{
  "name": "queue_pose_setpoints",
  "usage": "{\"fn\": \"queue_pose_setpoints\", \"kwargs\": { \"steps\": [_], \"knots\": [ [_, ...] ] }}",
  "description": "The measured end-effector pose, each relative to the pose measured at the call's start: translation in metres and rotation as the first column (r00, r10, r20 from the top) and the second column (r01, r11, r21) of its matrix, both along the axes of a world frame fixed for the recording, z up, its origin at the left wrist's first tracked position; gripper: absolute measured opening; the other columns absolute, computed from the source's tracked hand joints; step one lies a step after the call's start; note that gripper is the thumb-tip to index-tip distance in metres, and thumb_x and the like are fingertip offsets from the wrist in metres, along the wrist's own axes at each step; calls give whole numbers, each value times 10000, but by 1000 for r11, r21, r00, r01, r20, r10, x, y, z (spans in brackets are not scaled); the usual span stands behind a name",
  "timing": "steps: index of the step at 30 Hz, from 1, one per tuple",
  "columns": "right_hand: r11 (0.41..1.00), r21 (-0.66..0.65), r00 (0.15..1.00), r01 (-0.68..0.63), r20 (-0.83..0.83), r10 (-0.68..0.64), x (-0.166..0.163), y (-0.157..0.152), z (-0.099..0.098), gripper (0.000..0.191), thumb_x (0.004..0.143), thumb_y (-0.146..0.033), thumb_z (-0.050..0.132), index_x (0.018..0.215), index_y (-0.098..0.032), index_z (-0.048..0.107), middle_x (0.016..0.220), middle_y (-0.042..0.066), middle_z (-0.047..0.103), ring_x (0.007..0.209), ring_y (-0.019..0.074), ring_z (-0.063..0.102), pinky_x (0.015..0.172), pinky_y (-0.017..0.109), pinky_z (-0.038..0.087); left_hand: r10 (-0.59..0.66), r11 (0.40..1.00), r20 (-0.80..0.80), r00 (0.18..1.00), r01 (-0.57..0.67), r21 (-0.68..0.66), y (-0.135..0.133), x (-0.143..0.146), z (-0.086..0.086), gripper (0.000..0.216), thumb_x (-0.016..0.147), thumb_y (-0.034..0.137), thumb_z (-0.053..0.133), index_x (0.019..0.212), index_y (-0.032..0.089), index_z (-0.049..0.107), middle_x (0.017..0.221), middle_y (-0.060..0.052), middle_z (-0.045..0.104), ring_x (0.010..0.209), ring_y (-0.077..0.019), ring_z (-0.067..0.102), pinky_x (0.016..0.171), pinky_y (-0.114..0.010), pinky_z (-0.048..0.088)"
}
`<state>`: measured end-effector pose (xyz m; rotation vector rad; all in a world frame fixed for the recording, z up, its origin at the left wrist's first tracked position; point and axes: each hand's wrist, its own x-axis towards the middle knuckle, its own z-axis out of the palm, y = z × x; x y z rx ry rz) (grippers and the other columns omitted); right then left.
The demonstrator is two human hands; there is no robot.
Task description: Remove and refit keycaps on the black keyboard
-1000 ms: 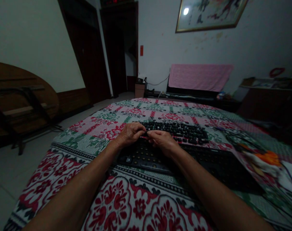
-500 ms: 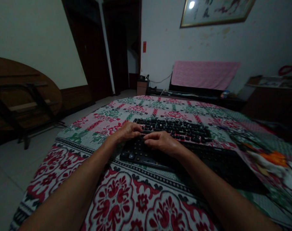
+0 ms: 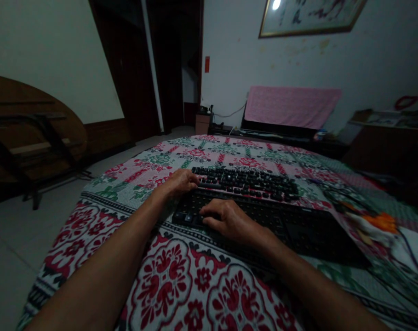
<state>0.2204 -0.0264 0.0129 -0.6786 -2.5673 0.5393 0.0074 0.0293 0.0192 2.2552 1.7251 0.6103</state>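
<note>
A black computer keyboard [image 3: 274, 225] lies on the patterned cloth, most of its keycaps off, with a few still on at its near left corner. My right hand [image 3: 229, 220] reaches over its left part, thumb and forefinger apart, fingertips low by those remaining keys. Beyond the keyboard, loose black keycaps [image 3: 250, 179] are spread in rows. My left hand [image 3: 183, 180] is beside the left end of these rows, fingers bent together. A long dark bar [image 3: 212, 186] starts at its fingertips; whether the hand grips it or it lies on the cloth is unclear.
Dark cables and an orange item [image 3: 384, 223] lie on the cloth at the right. A folded round table [image 3: 32, 119] leans on the left wall. A pink towel [image 3: 291, 105] covers something at the back wall.
My right hand has moved away from my left hand, down toward the keyboard's near edge. My left hand has shifted slightly left. The view has shifted a little.
</note>
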Motion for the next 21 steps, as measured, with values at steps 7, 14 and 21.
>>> {"fn": "queue_pose_setpoints", "kwargs": {
  "steps": [7, 14, 21],
  "knots": [
    [998, 59, 1000, 20, 5, -21, -4, -2, -2, 204, 781, -231, 528, 943, -181, 643, 869, 45, 622, 793, 132, 553, 733, 239, 402, 129, 985, 61, 990, -121, -126, -9, -8, 0, 204, 607, 249, 583, 758, 190, 707, 599, 6, 625, 565, -132, 511, 538, -226, 345],
    [996, 80, 999, 32, 12, -33, -8, -5, -4, 195, 778, -227, 539, 933, -195, 652, 849, 46, 599, 762, 126, 537, 693, 238, 399, 184, 981, 92, 979, -178, -73, -14, -3, -8, 228, 635, 297, 569, 785, 187, 701, 623, 1, 630, 584, -133, 520, 561, -240, 358],
    [997, 75, 999, 33, 13, -34, -10, -6, -2, 195, 766, -229, 545, 916, -200, 666, 807, 38, 603, 742, 125, 534, 678, 229, 396, 160, 985, 124, 979, -150, -90, -12, -4, -9, 218, 629, 292, 568, 755, 175, 704, 589, 3, 607, 567, -135, 513, 560, -251, 354]
  ]
}}
